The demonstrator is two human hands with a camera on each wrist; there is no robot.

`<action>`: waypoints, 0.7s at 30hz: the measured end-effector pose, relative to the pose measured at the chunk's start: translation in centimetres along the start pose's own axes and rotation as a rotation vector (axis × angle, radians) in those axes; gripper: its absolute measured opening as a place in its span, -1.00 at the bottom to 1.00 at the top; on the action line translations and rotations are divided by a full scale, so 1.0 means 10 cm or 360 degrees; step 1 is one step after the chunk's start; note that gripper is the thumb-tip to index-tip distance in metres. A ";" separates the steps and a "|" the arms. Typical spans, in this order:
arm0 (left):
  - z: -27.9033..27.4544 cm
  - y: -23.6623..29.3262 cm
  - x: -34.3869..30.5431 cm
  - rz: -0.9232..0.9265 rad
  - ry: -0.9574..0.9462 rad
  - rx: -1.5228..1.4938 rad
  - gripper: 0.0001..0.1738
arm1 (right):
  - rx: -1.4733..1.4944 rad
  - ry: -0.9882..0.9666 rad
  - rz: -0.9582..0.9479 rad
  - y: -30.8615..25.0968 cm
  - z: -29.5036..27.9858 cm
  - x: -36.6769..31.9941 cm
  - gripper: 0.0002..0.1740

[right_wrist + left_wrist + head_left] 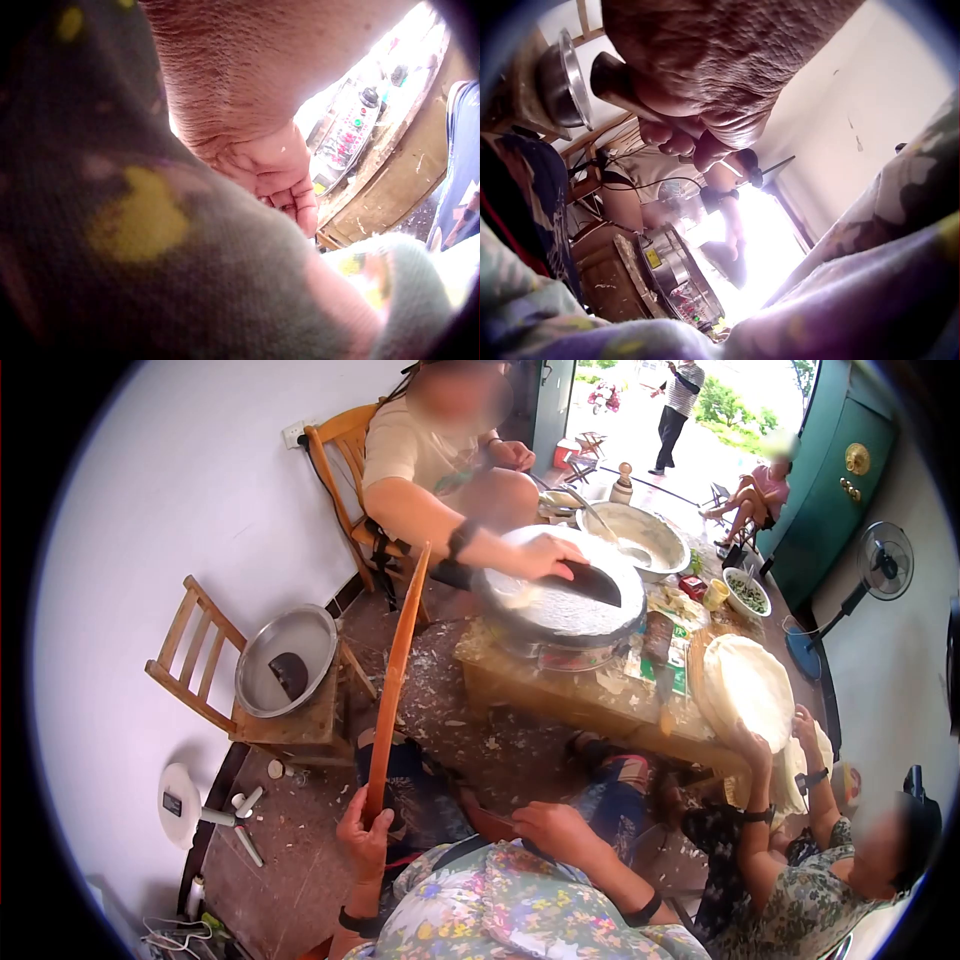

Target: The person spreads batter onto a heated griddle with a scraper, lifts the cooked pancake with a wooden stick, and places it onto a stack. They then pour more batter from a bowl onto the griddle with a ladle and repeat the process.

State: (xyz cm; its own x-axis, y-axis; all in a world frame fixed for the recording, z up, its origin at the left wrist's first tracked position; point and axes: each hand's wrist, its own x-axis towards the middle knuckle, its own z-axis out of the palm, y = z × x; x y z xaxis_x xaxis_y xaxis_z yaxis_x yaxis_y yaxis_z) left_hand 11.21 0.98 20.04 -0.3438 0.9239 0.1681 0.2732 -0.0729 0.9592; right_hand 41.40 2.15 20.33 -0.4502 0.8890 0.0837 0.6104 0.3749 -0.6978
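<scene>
My left hand [366, 834] grips the wide lower end of a long orange-brown wooden strip [397, 670]. It rises nearly upright and tapers to a point. In the left wrist view, curled fingers [676, 142] wrap round the wood [613, 81]. Over my lap, my right hand [562, 832] is bent inward with its fingers curled. A flat reddish-brown piece [490, 824] shows at its fingertips; I cannot tell whether the hand holds it. The right wrist view shows the curled fingers [300, 202], partly hidden by my floral shirt [142, 217].
Ahead, a person works a dark scraper [590, 584] over a white-coated round griddle [540, 615] on a low wooden table [560, 695]. At right, another person holds a stack of pale round sheets [748, 692]. A metal basin [262, 690] stands on the left chair [205, 650].
</scene>
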 end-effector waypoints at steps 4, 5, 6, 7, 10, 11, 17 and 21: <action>-0.03 -0.01 -0.02 -0.0019 0.0006 0.0089 -0.53 | 0.0039 -0.0017 -0.0018 -0.06 0.01 -0.01 -0.83; -0.04 0.01 -0.03 -0.0007 -0.0006 0.0099 -0.55 | 0.0017 -0.0033 -0.0101 -0.03 0.01 0.00 -0.85; 0.00 0.01 0.00 0.0023 -0.0049 0.0084 -0.57 | -0.0031 -0.0023 -0.0160 0.03 0.00 0.00 -0.85; 0.01 -0.06 0.01 0.0141 -0.0047 0.0214 -0.54 | -0.0095 -0.0066 -0.0166 0.28 0.22 -0.02 -0.85; -0.08 -0.55 0.09 0.0333 -0.0112 0.0336 -0.48 | -0.0089 -0.0041 -0.0008 0.11 0.10 -0.05 -0.87; -0.03 -0.31 0.12 0.0300 -0.0231 0.0491 -0.48 | -0.0082 -0.0002 0.0008 0.06 0.06 -0.06 -0.87; 0.07 0.52 0.03 0.0410 -0.0573 0.0909 -0.52 | -0.0090 0.0027 0.0202 0.05 0.01 -0.11 -0.85; 0.13 0.37 0.07 0.0590 -0.0745 0.0899 -0.54 | -0.0079 0.0097 0.0235 0.13 -0.01 -0.21 -0.84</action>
State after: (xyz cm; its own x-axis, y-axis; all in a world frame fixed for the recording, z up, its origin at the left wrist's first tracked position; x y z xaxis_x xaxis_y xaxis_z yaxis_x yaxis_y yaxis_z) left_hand 13.17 1.85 23.37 0.2339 0.9472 0.2192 0.7492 -0.3193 0.5803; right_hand 43.25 0.77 19.30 -0.3137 0.9491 0.0269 0.6993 0.2502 -0.6696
